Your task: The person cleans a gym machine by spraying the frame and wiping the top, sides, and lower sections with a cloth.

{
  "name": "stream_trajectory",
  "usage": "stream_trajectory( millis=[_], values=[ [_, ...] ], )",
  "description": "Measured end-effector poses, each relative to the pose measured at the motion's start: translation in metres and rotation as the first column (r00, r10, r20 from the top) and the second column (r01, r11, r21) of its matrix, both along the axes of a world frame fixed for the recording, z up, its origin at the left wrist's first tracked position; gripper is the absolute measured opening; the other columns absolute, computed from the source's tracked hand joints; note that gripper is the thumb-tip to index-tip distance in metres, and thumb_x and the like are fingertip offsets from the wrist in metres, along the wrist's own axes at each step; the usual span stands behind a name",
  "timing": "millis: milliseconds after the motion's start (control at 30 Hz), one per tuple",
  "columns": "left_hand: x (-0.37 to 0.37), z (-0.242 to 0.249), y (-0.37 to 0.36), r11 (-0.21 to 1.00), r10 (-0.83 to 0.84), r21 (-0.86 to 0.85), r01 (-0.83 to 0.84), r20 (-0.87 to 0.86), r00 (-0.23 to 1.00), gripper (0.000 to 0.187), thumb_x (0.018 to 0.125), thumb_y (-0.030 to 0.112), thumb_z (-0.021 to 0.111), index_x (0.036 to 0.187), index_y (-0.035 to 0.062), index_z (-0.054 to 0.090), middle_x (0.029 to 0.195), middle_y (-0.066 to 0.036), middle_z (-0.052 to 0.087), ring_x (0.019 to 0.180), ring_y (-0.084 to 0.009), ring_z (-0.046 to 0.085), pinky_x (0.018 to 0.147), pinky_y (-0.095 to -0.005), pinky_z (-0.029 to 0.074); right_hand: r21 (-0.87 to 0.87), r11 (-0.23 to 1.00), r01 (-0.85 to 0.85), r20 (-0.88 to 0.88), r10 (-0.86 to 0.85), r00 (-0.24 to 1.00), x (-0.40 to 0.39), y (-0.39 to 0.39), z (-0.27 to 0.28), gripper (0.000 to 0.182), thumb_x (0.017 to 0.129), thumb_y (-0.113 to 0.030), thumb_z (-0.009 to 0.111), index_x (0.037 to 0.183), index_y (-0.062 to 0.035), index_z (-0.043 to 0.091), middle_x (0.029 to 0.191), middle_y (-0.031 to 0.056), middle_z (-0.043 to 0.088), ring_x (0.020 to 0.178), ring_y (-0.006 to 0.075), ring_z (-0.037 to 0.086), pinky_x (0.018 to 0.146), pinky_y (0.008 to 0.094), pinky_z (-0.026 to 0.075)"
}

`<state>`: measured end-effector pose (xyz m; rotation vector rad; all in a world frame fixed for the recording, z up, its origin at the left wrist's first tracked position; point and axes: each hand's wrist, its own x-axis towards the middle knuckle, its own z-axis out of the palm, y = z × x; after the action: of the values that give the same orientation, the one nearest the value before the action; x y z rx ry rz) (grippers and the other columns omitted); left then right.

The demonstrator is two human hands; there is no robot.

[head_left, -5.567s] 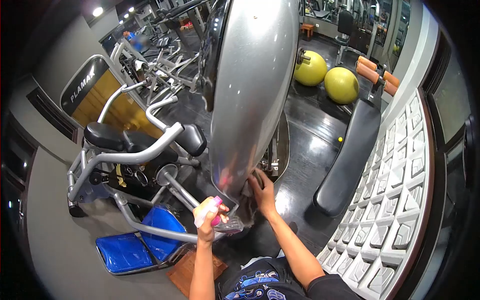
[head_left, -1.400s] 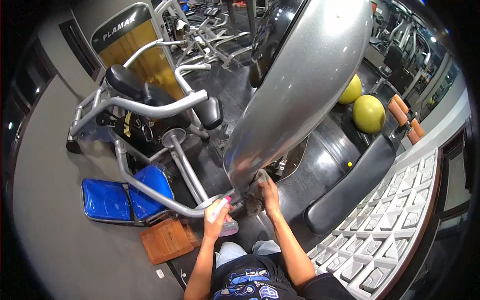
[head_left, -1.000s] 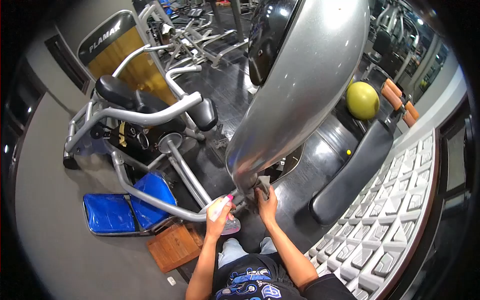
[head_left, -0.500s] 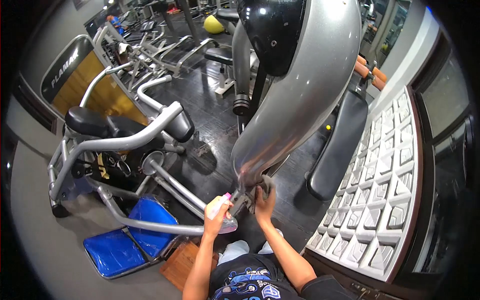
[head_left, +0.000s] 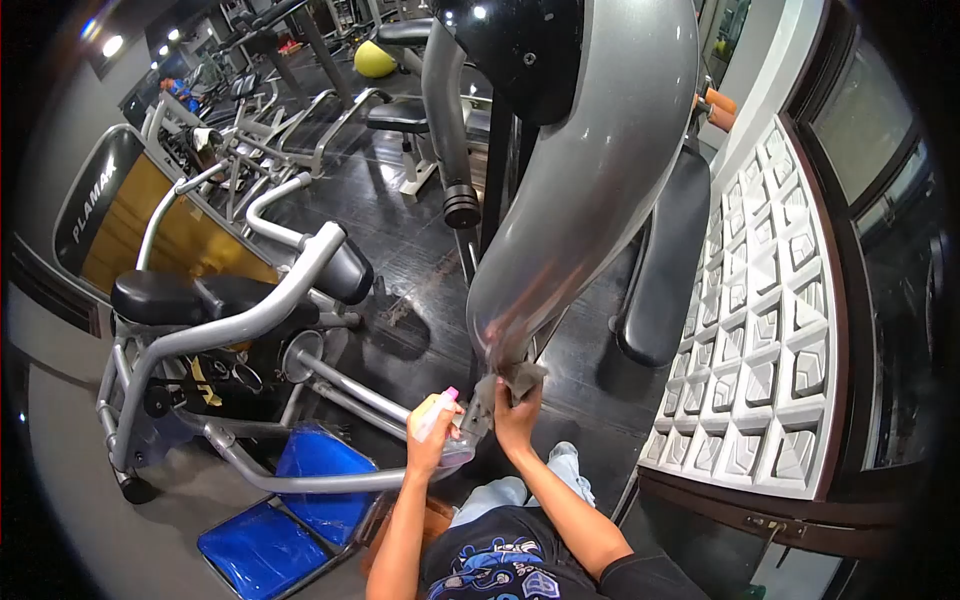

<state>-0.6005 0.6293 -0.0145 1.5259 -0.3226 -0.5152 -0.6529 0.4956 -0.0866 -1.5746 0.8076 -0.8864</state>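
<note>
My left hand (head_left: 425,445) is wrapped round a spray bottle (head_left: 436,416) with a pink and white top; its clear lower part shows beneath my fingers. Close beside it, my right hand (head_left: 516,424) grips a grey cloth (head_left: 524,378). The cloth lies against the narrow lower end of a thick, curved grey machine frame (head_left: 580,190), and part of it hangs over the metal bracket there. My fingertips under the cloth are partly hidden.
To the left stands a machine with grey tubular bars (head_left: 250,315) and a black seat (head_left: 155,298). A blue folding chair (head_left: 262,548) is below it. At right are a black padded bench (head_left: 665,265) and a white textured panel (head_left: 755,345).
My view has shifted, with the left machine sitting lower and further left. My right hand and the cloth have moved slightly closer to the bottle, and the cloth's folds have changed. Both grips stay.
</note>
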Motion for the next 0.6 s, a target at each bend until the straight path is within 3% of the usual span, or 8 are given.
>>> stream_trajectory(
  millis=[67, 100, 167, 200, 267, 400, 467, 600],
  values=[
    [0.002, -0.003, 0.004, 1.000, -0.006, -0.001, 0.005, -0.002, 1.000, 0.023, 0.096, 0.021, 0.057, 0.093, -0.0005, 0.062, 0.085, -0.007, 0.066, 0.058, -0.0107, 0.059, 0.057, -0.0244, 0.047, -0.225, 0.974, 0.018, 0.039, -0.009, 0.999, 0.003, -0.001, 0.017, 0.031, 0.086, -0.013, 0.070, 0.109, 0.0026, 0.057, 0.105, 0.0218, 0.058, 0.099, 0.0413, 0.056, 0.088, 0.0453, 0.044],
    [0.003, -0.006, 0.006, 1.000, -0.005, -0.011, 0.005, 0.000, 1.000, 0.022, 0.096, 0.021, 0.057, 0.093, -0.0004, 0.062, 0.085, -0.007, 0.066, 0.058, -0.0107, 0.059, 0.057, -0.0244, 0.047, -0.224, 0.974, 0.023, 0.038, -0.015, 0.999, 0.001, -0.002, 0.014, 0.031, 0.086, -0.013, 0.070, 0.109, 0.0026, 0.057, 0.105, 0.0218, 0.058, 0.099, 0.0413, 0.056, 0.088, 0.0453, 0.044],
    [0.005, -0.008, 0.008, 1.000, -0.006, -0.024, 0.006, 0.006, 1.000, 0.022, 0.096, 0.021, 0.057, 0.093, -0.0004, 0.062, 0.084, -0.007, 0.066, 0.058, -0.0108, 0.059, 0.058, -0.0245, 0.047, -0.533, 0.845, -0.041, -0.028, 0.031, 0.999, 0.000, -0.005, 0.003, 0.031, 0.082, -0.008, 0.069, 0.109, 0.0025, 0.057, 0.105, 0.0222, 0.057, 0.099, 0.0433, 0.054, 0.088, 0.0468, 0.043],
    [0.005, -0.009, 0.009, 1.000, 0.000, -0.021, 0.000, -0.008, 1.000, 0.022, 0.096, 0.021, 0.057, 0.093, -0.0004, 0.063, 0.085, -0.007, 0.066, 0.058, -0.0109, 0.059, 0.058, -0.0247, 0.047, -0.534, 0.844, -0.040, -0.028, 0.030, 0.999, 0.002, -0.004, -0.005, 0.031, 0.082, -0.008, 0.069, 0.109, 0.0025, 0.057, 0.105, 0.0222, 0.057, 0.099, 0.0433, 0.054, 0.088, 0.0468, 0.043],
    [0.004, -0.010, 0.010, 1.000, 0.000, -0.016, 0.000, -0.025, 1.000, 0.022, 0.096, 0.021, 0.058, 0.093, -0.0004, 0.063, 0.085, -0.007, 0.066, 0.058, -0.0110, 0.058, 0.058, -0.0248, 0.047, -0.142, 0.988, -0.054, 0.038, 0.060, 0.997, 0.003, 0.002, -0.026, 0.031, 0.078, -0.004, 0.068, 0.106, 0.0017, 0.058, 0.105, 0.0219, 0.057, 0.101, 0.0424, 0.054, 0.088, 0.0467, 0.044],
    [0.006, -0.011, 0.010, 1.000, -0.026, 0.006, 0.026, -0.022, 0.999, 0.022, 0.096, 0.021, 0.058, 0.094, 0.0000, 0.063, 0.086, -0.008, 0.067, 0.058, -0.0108, 0.058, 0.058, -0.0250, 0.047, -0.265, 0.963, 0.042, -0.149, -0.084, 0.985, 0.007, 0.007, -0.045, 0.028, 0.077, -0.003, 0.067, 0.103, 0.0012, 0.057, 0.103, 0.0211, 0.058, 0.098, 0.0411, 0.057, 0.086, 0.0448, 0.045],
    [0.005, -0.011, 0.010, 1.000, -0.029, 0.010, 0.029, -0.029, 0.999, 0.021, 0.096, 0.021, 0.058, 0.094, 0.0001, 0.063, 0.086, -0.008, 0.067, 0.058, -0.0108, 0.058, 0.058, -0.0251, 0.047, -0.035, 0.999, -0.021, -0.123, 0.017, 0.992, 0.005, 0.004, -0.037, 0.029, 0.078, -0.004, 0.068, 0.104, 0.0013, 0.056, 0.099, 0.0206, 0.060, 0.095, 0.0399, 0.060, 0.084, 0.0421, 0.047],
    [0.005, -0.011, 0.009, 0.999, -0.038, 0.011, 0.039, -0.030, 0.999, 0.022, 0.096, 0.021, 0.057, 0.093, 0.0003, 0.063, 0.085, -0.008, 0.067, 0.057, -0.0107, 0.059, 0.058, -0.0250, 0.047, -0.025, 1.000, 0.005, -0.115, -0.008, 0.993, -0.002, 0.006, -0.005, 0.030, 0.079, -0.006, 0.068, 0.106, 0.0021, 0.056, 0.097, 0.0208, 0.061, 0.094, 0.0403, 0.062, 0.084, 0.0411, 0.048]
  ],
)
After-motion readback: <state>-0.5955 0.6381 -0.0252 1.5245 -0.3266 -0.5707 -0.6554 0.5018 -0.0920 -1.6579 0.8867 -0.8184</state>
